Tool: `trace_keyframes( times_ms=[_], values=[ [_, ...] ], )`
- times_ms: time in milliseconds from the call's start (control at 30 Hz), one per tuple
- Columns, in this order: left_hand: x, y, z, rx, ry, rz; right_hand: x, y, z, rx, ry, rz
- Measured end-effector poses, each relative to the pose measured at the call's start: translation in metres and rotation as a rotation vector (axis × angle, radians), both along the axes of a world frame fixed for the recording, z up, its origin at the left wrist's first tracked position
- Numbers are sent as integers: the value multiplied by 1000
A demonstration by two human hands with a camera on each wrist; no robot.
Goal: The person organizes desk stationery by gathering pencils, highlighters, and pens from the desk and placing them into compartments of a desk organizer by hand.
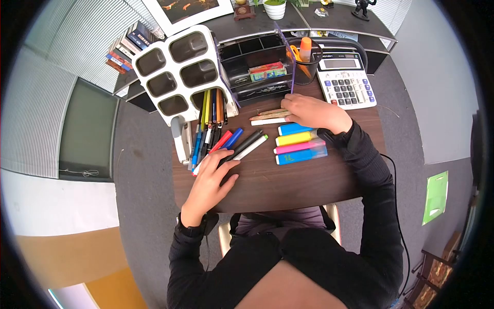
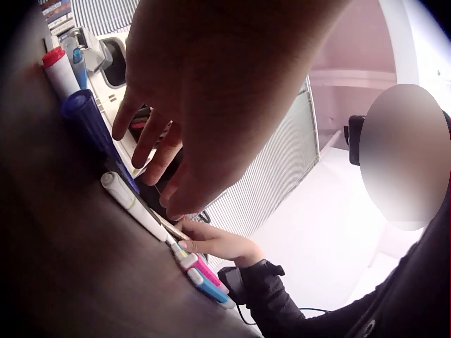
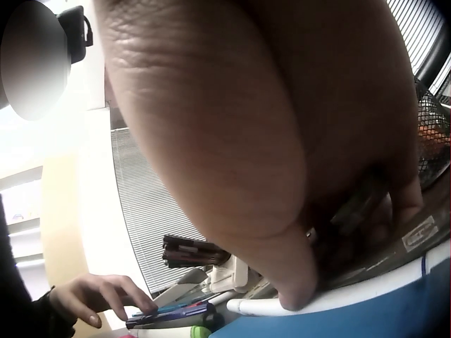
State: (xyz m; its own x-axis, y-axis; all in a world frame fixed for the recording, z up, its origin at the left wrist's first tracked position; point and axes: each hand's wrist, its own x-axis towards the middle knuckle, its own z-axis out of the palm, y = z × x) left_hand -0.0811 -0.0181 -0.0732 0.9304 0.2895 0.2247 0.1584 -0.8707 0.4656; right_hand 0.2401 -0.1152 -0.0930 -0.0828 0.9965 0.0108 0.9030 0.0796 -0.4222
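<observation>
My left hand (image 1: 226, 165) reaches over a row of loose markers on the brown desk (image 1: 288, 185). Its fingers are straight and touch a black marker (image 1: 246, 145) beside a white marker with a green cap (image 1: 253, 146). In the left wrist view the left hand (image 2: 162, 162) spreads above the white marker (image 2: 130, 204) and a blue marker (image 2: 88, 120). My right hand (image 1: 290, 105) curls over a few brown pencils (image 1: 270, 113), with a white pen (image 1: 267, 122) just below them. The right wrist view shows the thumb (image 3: 292, 282) pressing by the white pen (image 3: 352, 292).
Several highlighters (image 1: 301, 145) lie in a row under my right forearm. A white pen holder (image 1: 180, 72) lies tipped, pens spilling from it. A stapler (image 1: 180, 139), black organiser (image 1: 257, 69), mesh cup (image 1: 304, 62) and calculator (image 1: 345, 80) crowd the back edge.
</observation>
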Motion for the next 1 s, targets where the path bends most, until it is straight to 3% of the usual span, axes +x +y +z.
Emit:
trace_keyframes(
  times_ms=[233, 433, 533, 600, 667, 733, 800, 867, 900, 1000],
  values=[
    [6, -2, 4, -12, -43, -46, 0, -4, -5, 39, -27, -8],
    [10, 2, 6, -102, -117, -115, -15, -19, 25, 72, -16, -57],
    [14, -3, 10, -229, -136, -106, -41, -31, 45, 149, 81, -48],
    [20, -8, 9, -310, -148, -63, -66, -37, 49, 18, 621, 53],
    [27, -13, 7, -428, -305, -78, -101, -39, 27, 50, 791, 118],
    [32, -12, 7, -520, -318, -132, -125, -38, 19, 31, 849, 149],
    [32, -7, 3, -317, -247, -195, -137, -34, 5, -3, 862, 138],
    [31, -8, 1, -318, -273, -181, -142, -31, 0, -4, 936, 107],
    [26, -7, -2, -367, -268, -198, -139, -25, -15, 198, 770, 181],
    [24, -8, -5, -492, -272, -211, -134, -25, -12, 85, 742, 195]
  ],
)
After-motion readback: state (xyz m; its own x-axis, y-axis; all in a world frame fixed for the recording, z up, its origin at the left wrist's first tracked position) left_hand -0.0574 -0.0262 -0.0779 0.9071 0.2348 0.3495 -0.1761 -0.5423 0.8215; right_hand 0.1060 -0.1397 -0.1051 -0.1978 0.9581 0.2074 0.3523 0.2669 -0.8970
